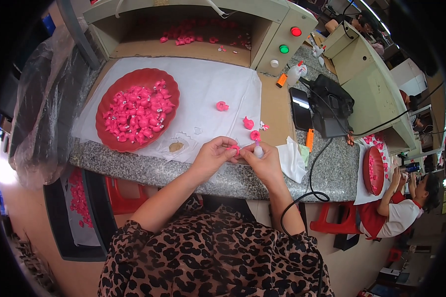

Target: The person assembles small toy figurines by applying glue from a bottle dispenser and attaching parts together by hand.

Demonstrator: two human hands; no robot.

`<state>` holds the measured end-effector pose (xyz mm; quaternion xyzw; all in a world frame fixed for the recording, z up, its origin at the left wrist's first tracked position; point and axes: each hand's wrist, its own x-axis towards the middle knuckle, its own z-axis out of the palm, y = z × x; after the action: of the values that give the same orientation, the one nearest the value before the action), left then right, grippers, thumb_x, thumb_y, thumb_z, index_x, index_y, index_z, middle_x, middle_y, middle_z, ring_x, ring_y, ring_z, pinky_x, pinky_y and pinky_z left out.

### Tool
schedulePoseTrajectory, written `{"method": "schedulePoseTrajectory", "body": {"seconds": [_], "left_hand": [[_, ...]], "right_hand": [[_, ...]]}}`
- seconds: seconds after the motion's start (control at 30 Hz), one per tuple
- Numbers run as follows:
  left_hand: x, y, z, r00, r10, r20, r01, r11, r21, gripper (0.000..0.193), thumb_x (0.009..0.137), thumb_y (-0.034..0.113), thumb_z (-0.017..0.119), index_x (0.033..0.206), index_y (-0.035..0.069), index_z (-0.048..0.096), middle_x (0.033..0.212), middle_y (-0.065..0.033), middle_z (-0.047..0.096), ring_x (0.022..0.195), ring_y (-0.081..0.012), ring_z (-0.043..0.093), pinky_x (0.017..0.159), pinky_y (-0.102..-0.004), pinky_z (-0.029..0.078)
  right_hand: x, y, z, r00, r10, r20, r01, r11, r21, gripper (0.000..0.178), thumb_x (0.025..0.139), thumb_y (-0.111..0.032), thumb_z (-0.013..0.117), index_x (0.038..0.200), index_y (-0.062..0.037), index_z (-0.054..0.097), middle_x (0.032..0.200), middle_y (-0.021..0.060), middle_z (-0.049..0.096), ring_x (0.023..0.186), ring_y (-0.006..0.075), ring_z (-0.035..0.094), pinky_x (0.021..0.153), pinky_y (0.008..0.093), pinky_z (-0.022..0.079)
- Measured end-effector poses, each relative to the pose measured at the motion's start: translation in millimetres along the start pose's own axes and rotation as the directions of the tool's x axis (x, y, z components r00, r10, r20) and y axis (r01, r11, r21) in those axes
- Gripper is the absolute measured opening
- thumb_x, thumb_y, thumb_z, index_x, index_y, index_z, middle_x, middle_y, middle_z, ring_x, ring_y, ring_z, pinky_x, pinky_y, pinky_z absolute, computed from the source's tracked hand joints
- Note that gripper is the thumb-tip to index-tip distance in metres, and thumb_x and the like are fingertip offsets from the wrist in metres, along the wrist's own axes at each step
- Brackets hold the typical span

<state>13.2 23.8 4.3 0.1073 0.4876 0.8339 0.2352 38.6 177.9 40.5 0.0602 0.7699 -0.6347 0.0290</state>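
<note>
My left hand (212, 157) is closed in a pinch at the table's front edge, gripping a small pink plastic piece (235, 149). Close beside it, my right hand (266, 166) is closed around a small whitish bottle-like thing (258, 151), its fingertips meeting those of the left at the pink piece. Fingers partly hide both items. Just beyond the hands lie loose pink pieces (248, 123) on white paper (203, 84), with tiny white bits (264, 126) near them. A red scalloped bowl (102, 111) heaped with pink pieces (139, 111) stands to the left.
Behind the paper, a beige box (262, 44) with colored buttons holds more pink pieces. Rightward lie crumpled tissue (292, 161), a phone (300, 109), a black bag (330, 101) and a white bottle (296, 73). A black cable (312, 173) crosses my right arm. A co-worker (396, 213) sits farther right.
</note>
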Motion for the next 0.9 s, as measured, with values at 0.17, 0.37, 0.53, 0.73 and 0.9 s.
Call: {"method": "schedulePoseTrajectory", "body": {"seconds": [0.17,0.37,0.53,0.73,0.9], "left_hand": [[0.6,0.3,-1.3,1.0,-0.026,-0.009,0.026,1.0,-0.006,0.022,0.081,0.007,0.055,0.1,-0.002,0.05,0.086,-0.0081,0.058,0.071,-0.0117,0.055,0.067,-0.023,0.046],[0.8,-0.3,-4.9,0.999,-0.007,0.033,0.007,1.0,-0.006,0.021,0.082,0.007,0.055,0.1,-0.003,0.051,0.086,-0.0081,0.058,0.073,-0.0127,0.057,0.065,-0.0235,0.047],[0.9,0.5,-5.1,0.999,-0.007,0.044,0.01,0.998,-0.065,0.019,0.081,0.005,0.054,0.099,-0.001,0.052,0.088,-0.0075,0.058,0.075,-0.0117,0.056,0.065,-0.0227,0.047],[-1.1,3.8,6.3,0.969,0.232,0.085,-0.247,0.931,0.268,0.025,0.085,0.01,0.049,0.11,0.004,0.047,0.078,-0.0028,0.055,0.065,-0.0078,0.052,0.054,-0.0194,0.042],[-13.2,25.2,22.1,0.993,-0.018,0.116,-0.009,0.972,0.234,0.025,0.09,0.016,0.042,0.112,0.007,0.047,0.062,0.0039,0.044,0.046,-0.0019,0.031,0.041,-0.0157,0.025]], "right_hand": [[-2.9,-6.2,0.6,0.992,0.115,0.058,-0.127,0.954,0.272,0.014,0.076,-0.013,0.063,0.08,-0.0008,0.057,0.068,0.0064,0.061,0.053,0.0061,0.052,0.045,0.0177,0.038],[-3.1,3.7,10.2,0.974,0.212,0.077,-0.225,0.889,0.399,0.017,0.077,-0.017,0.063,0.082,-0.0022,0.057,0.066,0.0029,0.057,0.048,0.0048,0.044,0.044,0.0163,0.034],[-7.1,0.5,15.9,0.984,0.173,0.046,-0.175,0.878,0.446,0.018,0.077,-0.017,0.063,0.084,-0.0025,0.057,0.066,0.0018,0.056,0.05,0.0054,0.045,0.044,0.0175,0.036],[-15.6,1.1,15.6,0.986,0.147,0.073,-0.158,0.728,0.668,0.015,0.079,-0.015,0.061,0.084,-0.0028,0.056,0.067,0.0016,0.052,0.054,0.0083,0.046,0.047,0.0212,0.038],[-17.9,8.9,17.5,0.987,0.134,0.084,-0.153,0.68,0.717,0.013,0.079,-0.015,0.06,0.082,-0.0035,0.054,0.067,0.0015,0.051,0.055,0.0089,0.046,0.048,0.022,0.039]]}}
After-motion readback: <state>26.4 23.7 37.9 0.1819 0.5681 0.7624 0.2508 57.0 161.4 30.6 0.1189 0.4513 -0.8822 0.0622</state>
